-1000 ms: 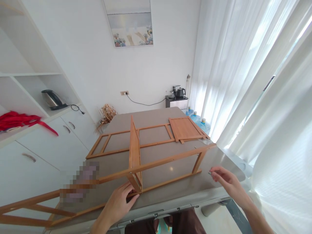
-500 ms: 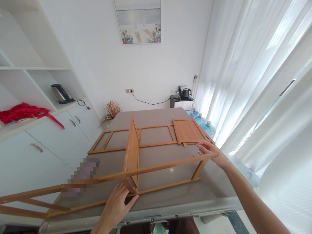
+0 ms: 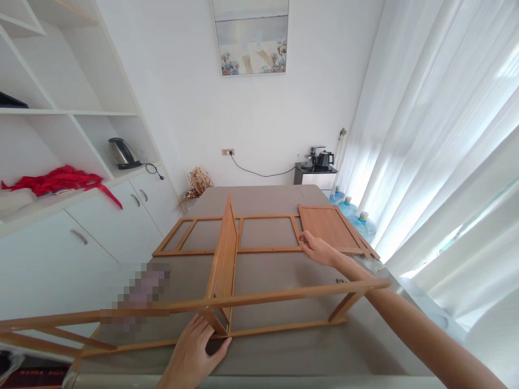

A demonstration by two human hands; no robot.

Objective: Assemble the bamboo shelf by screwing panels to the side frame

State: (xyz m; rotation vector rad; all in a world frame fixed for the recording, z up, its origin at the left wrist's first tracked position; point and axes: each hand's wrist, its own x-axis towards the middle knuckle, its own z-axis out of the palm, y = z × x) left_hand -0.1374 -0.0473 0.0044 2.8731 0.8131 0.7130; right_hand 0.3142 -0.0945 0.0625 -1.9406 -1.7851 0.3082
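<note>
At seven o'clock from the centre of the view, left hand (image 3: 197, 346): curled with thumb and fingers apart, holding the near frame at the foot of the upright board.
Near frame (image 3: 292, 295): wooden, stood on its long edge, stretching from eight o'clock to four.
Upright board (image 3: 225, 259): on edge, meeting the near frame between six and seven, its other end pointing toward eleven and hiding part of the far frame.
Far frame (image 3: 267, 249): wooden, flat on the table (image 3: 279, 273), just below the centre.
Right hand (image 3: 318, 248): at four o'clock, reaching over the near frame, fingertips drawn together at the far frame's right crossbar; what lies between them is too small to tell.
Panel (image 3: 330, 229): flat, between three and four, at the far frame's right end, just beside the right hand.
Small metal pieces (image 3: 341, 280): four o'clock, on the table behind the near frame, close to the right forearm.
Steel kettle (image 3: 121, 154): between nine and ten, on a shelf; red cloth (image 3: 60, 181) at nine.
Black kettle (image 3: 325, 159): two o'clock, on a small stand (image 3: 315, 179).
Water bottles (image 3: 362, 220): three o'clock, below white curtains (image 3: 409, 124).
Picture (image 3: 253, 38): twelve o'clock, on the wall.
</note>
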